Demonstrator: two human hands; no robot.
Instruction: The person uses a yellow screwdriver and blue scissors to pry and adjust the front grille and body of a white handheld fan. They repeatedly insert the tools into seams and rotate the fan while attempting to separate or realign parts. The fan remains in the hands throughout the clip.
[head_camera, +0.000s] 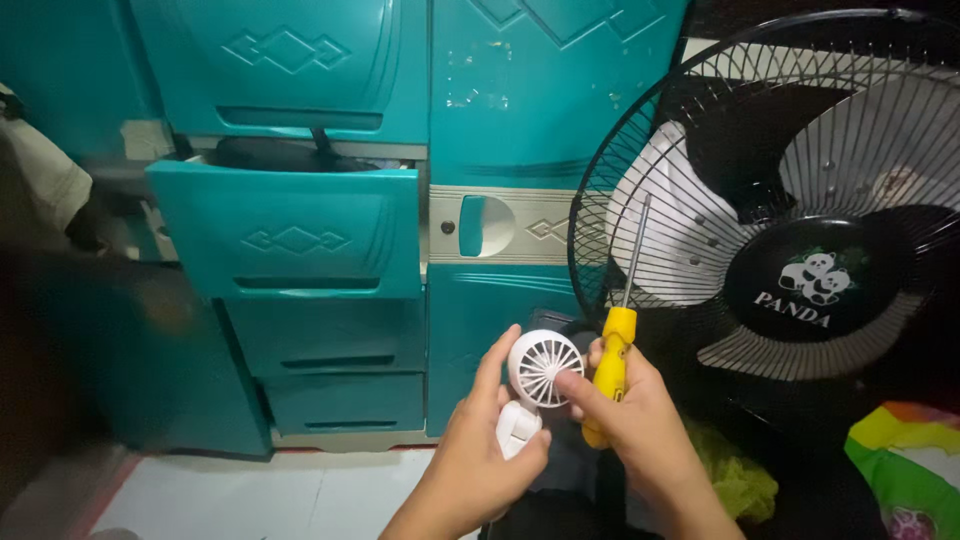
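Inspection of a small white handheld fan (541, 372), held in front of the teal plastic drawer cabinet (330, 230). The left hand (480, 455) wraps the fan's handle, index finger raised along the round grille. The right hand (625, 410) closes on a yellow-handled screwdriver (614, 360), shaft pointing up, while its forefinger touches the grille face. Right of the cabinet stands a black pedestal fan (800, 200). Judged step: locating a fastener; the screwdriver tip would need turning down toward the casing.
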